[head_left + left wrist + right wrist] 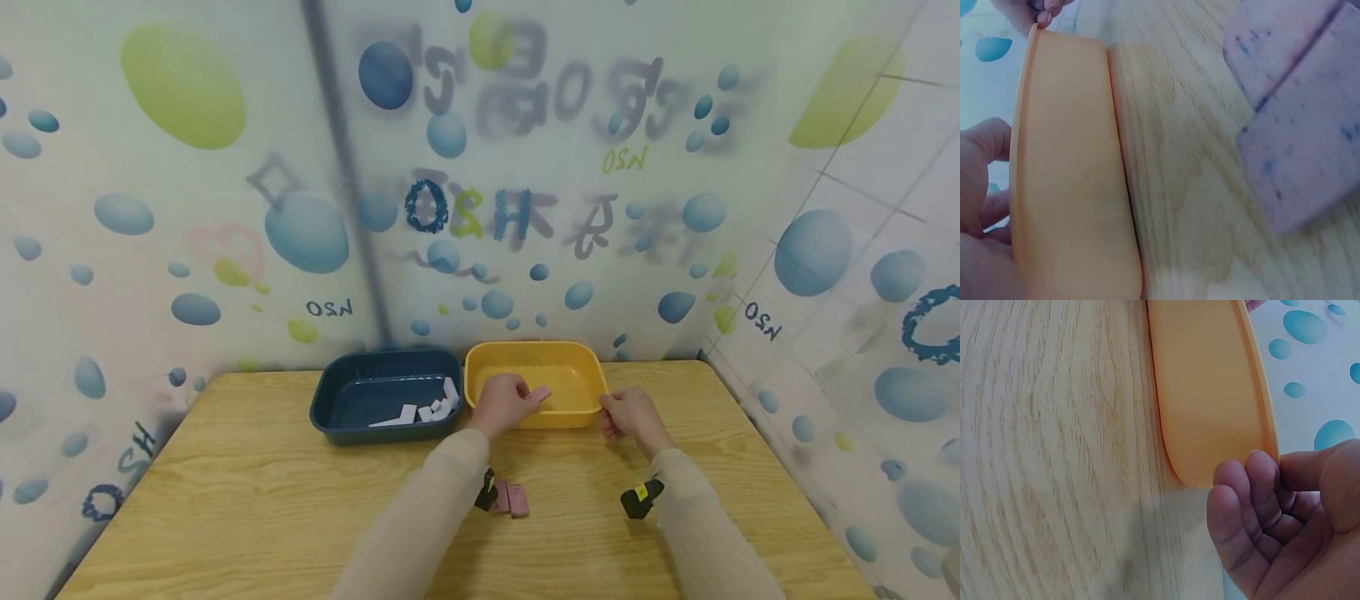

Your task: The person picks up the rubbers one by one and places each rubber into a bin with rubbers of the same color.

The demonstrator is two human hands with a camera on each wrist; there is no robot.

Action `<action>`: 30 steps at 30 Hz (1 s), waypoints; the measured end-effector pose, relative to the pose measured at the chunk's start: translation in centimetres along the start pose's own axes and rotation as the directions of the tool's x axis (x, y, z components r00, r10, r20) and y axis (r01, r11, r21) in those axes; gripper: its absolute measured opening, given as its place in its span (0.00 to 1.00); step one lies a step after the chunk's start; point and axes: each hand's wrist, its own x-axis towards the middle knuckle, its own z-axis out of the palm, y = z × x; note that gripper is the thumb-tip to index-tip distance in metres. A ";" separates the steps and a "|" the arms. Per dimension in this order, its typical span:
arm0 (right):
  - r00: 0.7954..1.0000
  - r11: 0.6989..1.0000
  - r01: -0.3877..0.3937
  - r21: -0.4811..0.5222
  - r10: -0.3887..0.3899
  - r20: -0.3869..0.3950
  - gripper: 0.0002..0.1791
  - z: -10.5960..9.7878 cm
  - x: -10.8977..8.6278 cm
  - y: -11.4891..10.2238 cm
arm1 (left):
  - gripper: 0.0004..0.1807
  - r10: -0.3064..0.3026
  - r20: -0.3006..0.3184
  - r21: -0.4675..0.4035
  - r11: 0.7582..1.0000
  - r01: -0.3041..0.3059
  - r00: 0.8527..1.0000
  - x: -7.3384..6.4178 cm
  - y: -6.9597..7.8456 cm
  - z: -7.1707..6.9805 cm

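Observation:
Over the yellow bin [547,419], my left hand [501,402] pinches a small pink block [538,393] between thumb and fingers. In the left wrist view that hand [979,187] shows beyond the bin's rim, and the block it holds is out of sight. My right hand [632,412] grips the rim at the bin's right front corner, thumb inside and curled fingers [1225,506] outside. Two more pink blocks [518,501] with dark and blue specks lie side by side on the table, near my left wrist.
A dark blue bin [352,435] stands just left of the yellow one, with several white pieces [425,414] inside. Both bins sit at the back of the wooden table [247,492], against a patterned wall covering [225,183]. Another wall [847,375] runs along the right side.

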 end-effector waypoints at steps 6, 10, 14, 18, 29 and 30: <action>1.000 1.000 -0.016 0.000 0.016 0.001 0.18 -0.1 0.2 0.0 | 0.25 -0.081 -0.002 0.034 0.996 0.081 0.997 0.4 0.4 0.3; 1.000 1.000 -0.010 -0.002 0.010 0.002 0.18 -0.1 0.2 0.0 | 0.22 -0.126 0.011 0.073 0.989 0.125 0.992 0.4 0.7 0.3; 1.000 1.000 0.002 -0.008 -0.002 0.006 0.18 -0.1 0.1 -0.1 | 0.22 -0.146 0.013 0.117 0.983 0.143 0.989 0.4 0.8 0.4; 1.000 1.000 0.011 -0.019 -0.011 0.006 0.18 -0.1 0.1 -0.1 | 0.21 -0.165 0.009 0.179 0.971 0.160 0.986 0.5 1.0 0.6; 0.994 0.975 0.102 -0.197 -0.110 -0.028 0.22 0.4 0.3 0.6 | 0.22 -0.179 -0.078 0.077 0.980 0.185 0.981 0.5 -0.4 1.9; 0.993 0.971 0.106 -0.214 -0.116 -0.033 0.23 0.4 0.3 0.7 | 0.22 -0.176 -0.080 0.046 0.983 0.180 0.981 0.4 -0.5 2.0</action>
